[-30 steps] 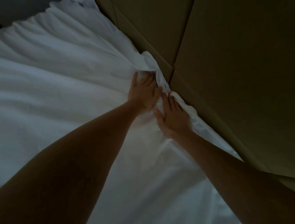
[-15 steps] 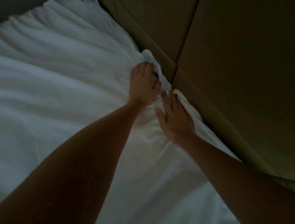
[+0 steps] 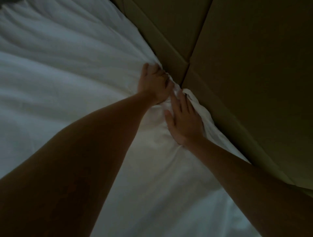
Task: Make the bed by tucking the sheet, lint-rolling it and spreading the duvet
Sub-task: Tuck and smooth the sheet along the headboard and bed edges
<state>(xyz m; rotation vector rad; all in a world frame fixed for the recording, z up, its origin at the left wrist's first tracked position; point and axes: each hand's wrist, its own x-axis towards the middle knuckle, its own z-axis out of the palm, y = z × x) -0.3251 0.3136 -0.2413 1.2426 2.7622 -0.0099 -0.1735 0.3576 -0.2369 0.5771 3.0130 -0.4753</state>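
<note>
It is dim here, and most of what can be seen is the white sheet (image 3: 64,88), spread over the bed and running in long soft creases toward the far edge, where it meets a tan panelled wall (image 3: 254,67). That wall stands hard against the bed and leaves only a narrow gap for the fabric to go into. A dark seam (image 3: 197,44) between two panels comes down to a point just beyond the hands, and a lower tan band (image 3: 162,42) follows the bed's edge. The left hand (image 3: 155,82) is at that gap with its fingers curled into a bunch of the sheet; the fingertips are buried in the fabric. Just beside it, the right hand (image 3: 183,121) lies flat on the sheet, fingers straight and close together, thumb out to the side, pressing the cloth down next to a loose fold (image 3: 203,111) that rides up against the wall. Both bare forearms reach in from the near side and cover much of the sheet. A sliver of something dark (image 3: 6,2) shows in the far left corner, too dim to make out.
</note>
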